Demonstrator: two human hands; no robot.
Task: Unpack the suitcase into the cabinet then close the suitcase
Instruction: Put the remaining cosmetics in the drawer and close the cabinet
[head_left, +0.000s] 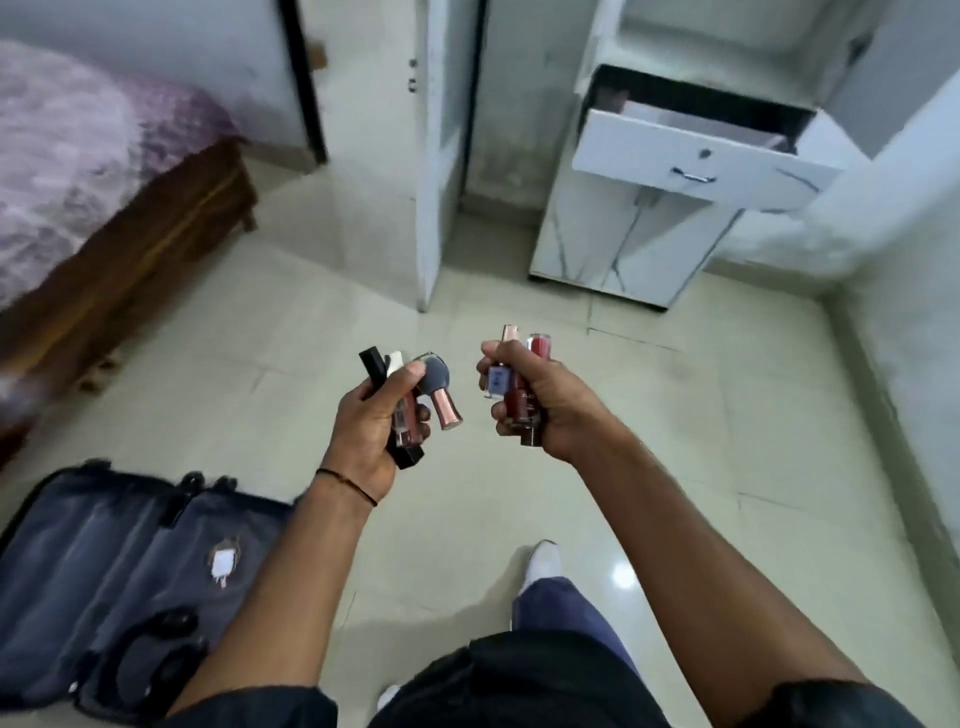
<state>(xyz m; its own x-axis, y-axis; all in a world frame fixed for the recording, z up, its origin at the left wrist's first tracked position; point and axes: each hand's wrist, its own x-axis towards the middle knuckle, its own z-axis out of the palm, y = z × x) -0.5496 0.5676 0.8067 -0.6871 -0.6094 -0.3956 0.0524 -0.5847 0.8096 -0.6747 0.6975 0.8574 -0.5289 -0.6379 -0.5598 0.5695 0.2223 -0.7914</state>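
Observation:
My left hand (371, 426) grips a bunch of cosmetics (415, 395): a black tube, a white-capped tube, a pinkish tube and a brush with a rose-gold handle. My right hand (540, 400) grips several lip-gloss tubes (519, 374), one clear-blue and others dark red. Both hands are held out in front of me above the floor. The open grey suitcase (104, 561) lies on the floor at lower left. The white cabinet (639, 228) stands ahead at upper right with its drawer (691, 161) pulled out.
A white cabinet door (434, 156) stands open at upper centre. A bed with a pink cover (78, 145) and wooden frame is at left. A white wall (893, 218) juts in at right. Pale tiled floor (519, 291) lies between me and the cabinet.

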